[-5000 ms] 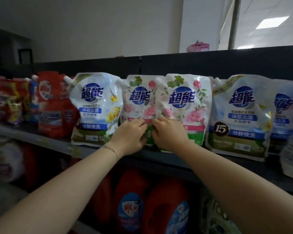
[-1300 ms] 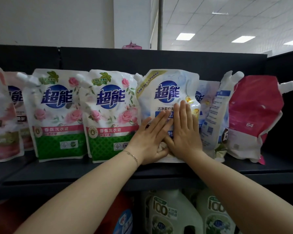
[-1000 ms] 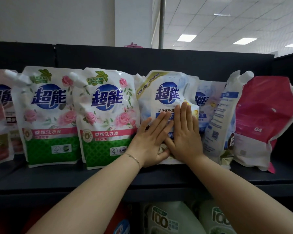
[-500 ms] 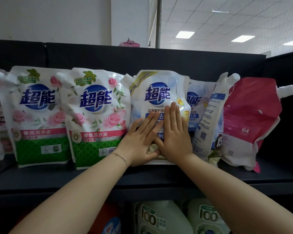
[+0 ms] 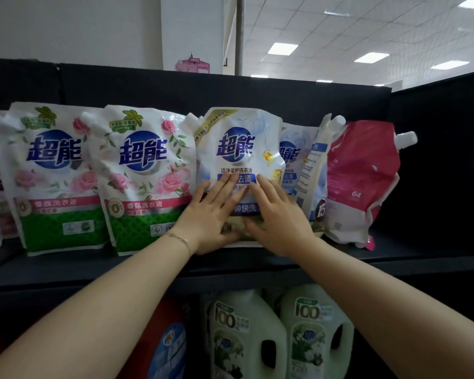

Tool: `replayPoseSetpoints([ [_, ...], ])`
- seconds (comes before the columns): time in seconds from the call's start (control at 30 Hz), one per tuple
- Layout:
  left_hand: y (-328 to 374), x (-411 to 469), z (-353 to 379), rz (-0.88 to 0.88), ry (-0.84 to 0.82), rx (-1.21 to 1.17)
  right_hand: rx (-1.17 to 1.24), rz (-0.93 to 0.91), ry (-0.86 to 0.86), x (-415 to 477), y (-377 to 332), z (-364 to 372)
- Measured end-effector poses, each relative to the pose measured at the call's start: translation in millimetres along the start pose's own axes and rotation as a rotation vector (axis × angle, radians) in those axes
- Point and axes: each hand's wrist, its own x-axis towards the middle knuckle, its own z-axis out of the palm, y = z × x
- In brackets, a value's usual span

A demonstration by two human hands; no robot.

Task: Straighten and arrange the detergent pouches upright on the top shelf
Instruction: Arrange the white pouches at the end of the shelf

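A white-and-blue detergent pouch (image 5: 238,143) stands upright in the middle of the top shelf (image 5: 257,262). My left hand (image 5: 211,214) and my right hand (image 5: 277,214) lie flat on its lower front, fingers straight, a small gap between them. Two rose-print pouches with green bases (image 5: 52,176) (image 5: 145,179) stand upright to its left. Right of it, another blue pouch (image 5: 289,160) stands partly hidden behind, a pouch (image 5: 314,170) is turned edge-on, and a red pouch (image 5: 359,181) leans at the end.
The shelf has a dark back panel (image 5: 298,99) and a dark side wall (image 5: 443,160) on the right, with bare shelf beyond the red pouch. Pale green detergent jugs (image 5: 246,337) and a red bottle (image 5: 164,340) stand on the shelf below.
My hands, pressed side by side on the white-and-blue pouch before, have slid slightly apart. The view has shifted a little; the pouches stay in place.
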Motion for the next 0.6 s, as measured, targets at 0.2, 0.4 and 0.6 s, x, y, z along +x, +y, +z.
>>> replayPoseSetpoints([
  [0.2,34,3,-27,0.094,0.248,-0.159,-0.172,-0.111,0.144,-35,19,-13],
  [0.4,98,28,-38,-0.061,-0.004,-0.391,-0.231,0.027,-0.03,-55,46,-37],
  [0.6,145,68,-25,-0.397,-0.128,-0.651,-0.413,0.035,-0.156,-63,86,-40],
])
